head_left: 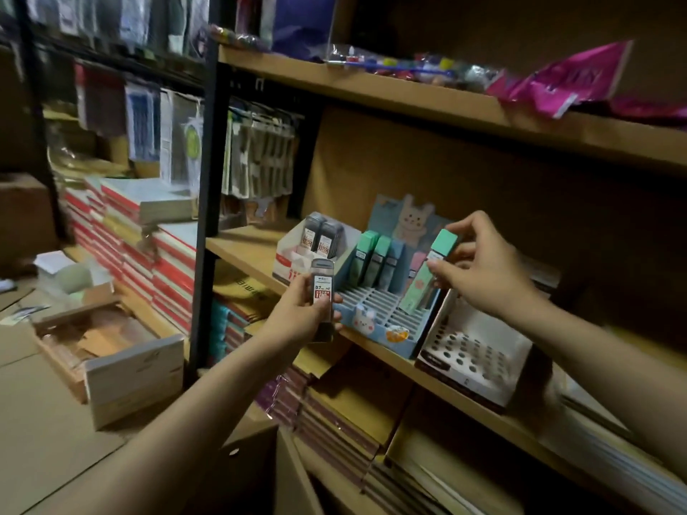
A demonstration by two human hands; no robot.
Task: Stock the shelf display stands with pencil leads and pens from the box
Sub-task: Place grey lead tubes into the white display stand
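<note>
Two lead cases are held at once over a wooden shelf (245, 250) in a dim stockroom. A mint-green case (431, 271) is pinched near its top by the right hand (479, 265), its foot tilted down into the slotted grid of the blue rabbit-printed display stand (375, 310), where a few green, blue and pink cases already stand upright in the back rows. A dark grey case labelled 0.7 (322, 291) is gripped upright in the curled fingers of the left hand (301, 310), just in front of the white display stand (293, 262) that carries two matching cases.

Stocking is judged to be at an early stage, since most slots are unfilled. The green case must next be stood straight and pressed into one slot; the grey one is then likely owed to the white stand.

An opened cardboard box (107, 351) sits on the floor to the left, its contents too dark and blurred to be identified. A third stand with round holes (479, 362), possibly meant for pens, is seen empty. Stand labels cannot be read, and no pens can be made out.
</note>
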